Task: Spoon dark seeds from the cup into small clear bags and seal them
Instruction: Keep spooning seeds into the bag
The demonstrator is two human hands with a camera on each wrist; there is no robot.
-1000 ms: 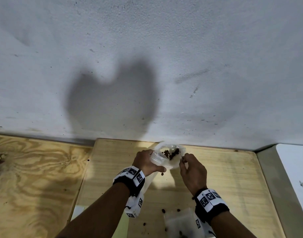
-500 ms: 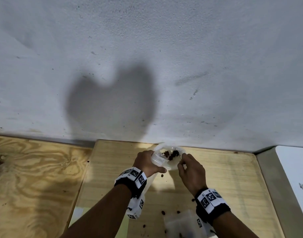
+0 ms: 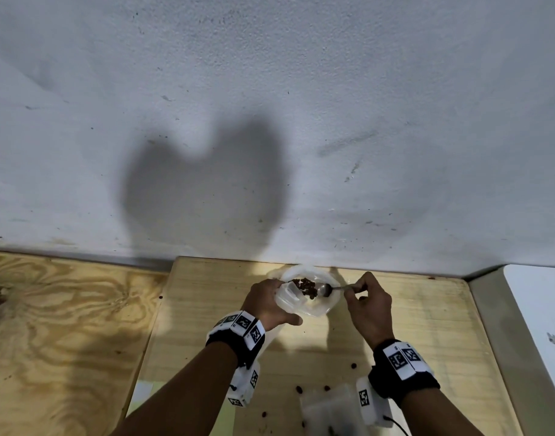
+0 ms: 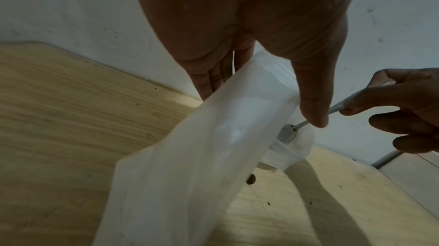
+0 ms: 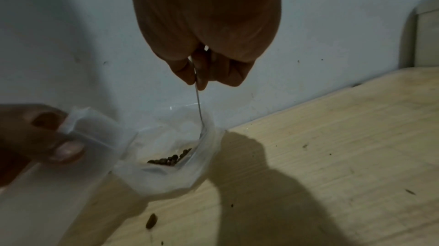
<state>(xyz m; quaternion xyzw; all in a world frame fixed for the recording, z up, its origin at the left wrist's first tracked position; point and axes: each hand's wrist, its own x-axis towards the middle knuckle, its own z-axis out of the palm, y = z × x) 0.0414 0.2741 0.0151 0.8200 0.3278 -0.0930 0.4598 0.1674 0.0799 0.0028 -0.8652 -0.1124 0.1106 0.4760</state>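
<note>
Right hand (image 3: 369, 305), grip pinching the handle of a metal spoon (image 3: 328, 290), bowl dipped into the clear cup (image 3: 307, 292) beside the dark seeds (image 3: 305, 286). Left hand (image 3: 268, 302), grip curled round the cup's near side together with a limp clear bag (image 4: 190, 156) hanging below. Both forearms reach forward over the wooden tabletop (image 3: 427, 309); stray seeds (image 3: 326, 388) lie nearer the body.
</note>
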